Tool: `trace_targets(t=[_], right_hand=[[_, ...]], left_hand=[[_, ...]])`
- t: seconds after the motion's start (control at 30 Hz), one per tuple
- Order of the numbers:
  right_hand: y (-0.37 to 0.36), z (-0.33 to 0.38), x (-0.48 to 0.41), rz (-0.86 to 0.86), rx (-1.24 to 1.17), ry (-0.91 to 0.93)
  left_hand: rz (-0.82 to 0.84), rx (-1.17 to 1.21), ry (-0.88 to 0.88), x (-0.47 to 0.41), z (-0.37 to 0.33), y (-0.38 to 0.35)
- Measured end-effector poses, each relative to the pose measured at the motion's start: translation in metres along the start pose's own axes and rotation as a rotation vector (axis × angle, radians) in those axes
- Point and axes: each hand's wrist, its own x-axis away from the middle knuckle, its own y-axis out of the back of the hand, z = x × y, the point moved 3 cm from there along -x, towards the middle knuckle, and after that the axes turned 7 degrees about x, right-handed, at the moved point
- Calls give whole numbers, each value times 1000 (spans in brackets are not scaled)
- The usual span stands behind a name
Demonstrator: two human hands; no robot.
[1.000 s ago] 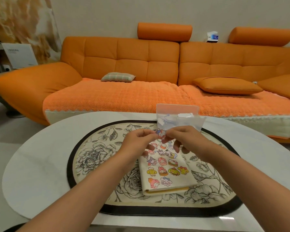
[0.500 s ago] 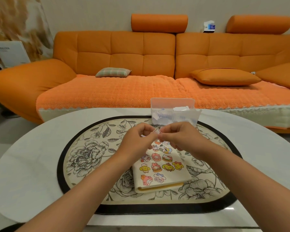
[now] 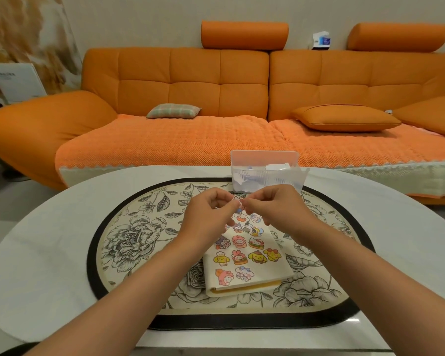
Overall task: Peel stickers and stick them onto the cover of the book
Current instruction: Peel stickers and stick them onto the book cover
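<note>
A cream book [image 3: 257, 283] lies shut on the floral mat, its cover carrying several cartoon stickers. Above its far end, my left hand [image 3: 211, 214] and my right hand [image 3: 278, 209] meet fingertip to fingertip. Both pinch one small sticker [image 3: 237, 200], its pale side turned towards me. Whether the sticker is parted from its backing I cannot tell. The far edge of the book is hidden under my hands.
A clear plastic box [image 3: 265, 173] with paper pieces stands just behind my hands on the mat's far edge. The oval black-rimmed mat [image 3: 129, 240] lies on a white oval table [image 3: 49, 240]. An orange sofa [image 3: 216, 98] fills the background.
The sticker's coloured face showed one second ago; now its pale side faces me. My hands stay together over the book's far end while the camera view shifted a little.
</note>
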Motion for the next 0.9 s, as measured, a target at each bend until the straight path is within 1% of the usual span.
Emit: trace_targets(t=[0.07,0.17,0.27,0.4,0.47,0.53,0.57,0.6,0.63,0.73,0.77,0.83,0.9], right_hand=[[-1,0,0,-42,50,27],[-2,4,2,-65,164,100],[-3,6,4,-91,228,138],[-4,8,6,-172,403,236],[-5,10,8,-254,526,332],[-5,12,11,-368,660,482],[-5,13,13,-410,687,536],[-6,15,15,-423,669,557],[-5,17,15,-392,589,527],[-2,21,9,-138,81,298],[-1,22,7,-74,-38,235],[3,24,6,23,-159,155],[4,26,6,77,-172,128]], left_hand=[[5,-29,-4,1,1,-1],[12,-60,-8,2,2,-2],[7,-85,-14,3,0,-1],[-6,-97,-7,6,-3,0],[-18,-102,-21,8,-5,-1],[-29,-91,-28,8,-7,-1],[-36,-83,-28,8,-8,0],[-43,-78,-31,7,-9,2],[-45,-72,-37,6,-11,3],[-18,-44,-68,2,-17,10],[-1,-37,-81,1,-20,13],[36,-36,-113,0,-25,16],[70,-47,-134,-1,-28,19]])
